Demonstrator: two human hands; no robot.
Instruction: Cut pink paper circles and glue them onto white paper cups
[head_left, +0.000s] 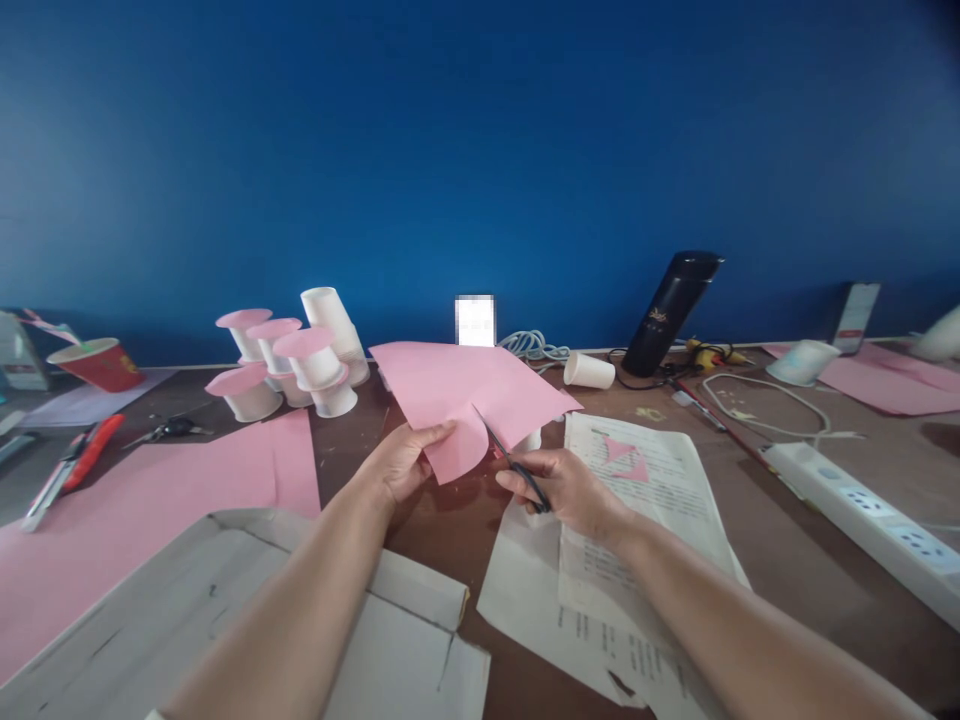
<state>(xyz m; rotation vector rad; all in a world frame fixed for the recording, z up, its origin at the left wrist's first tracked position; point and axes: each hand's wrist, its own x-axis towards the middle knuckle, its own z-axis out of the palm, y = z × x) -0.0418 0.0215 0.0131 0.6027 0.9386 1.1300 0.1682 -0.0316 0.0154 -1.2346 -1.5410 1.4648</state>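
Observation:
A large sheet of pink paper (465, 385) is held up above the brown table, with a curved cut running in from its near edge. My left hand (409, 460) pinches the sheet at its lower left, thumb on top. In my right hand (566, 488) is a pair of dark-handled scissors (512, 460). Their blades point up and to the left and lie in the cut. Part of a white paper cup (531, 440) shows behind the sheet's right side. Printed sheets of paper (675, 470) lie under my right forearm, with pink scraps (626, 460) on them.
Several paper cups with pink discs (306, 345) and a stack of cups (334, 320) stand left. A utility knife (64, 470), pink paper (217, 465) and cardboard (195, 590) lie nearer. At right are a black flask (670, 315), a tipped cup (589, 371) and a power strip (870, 520).

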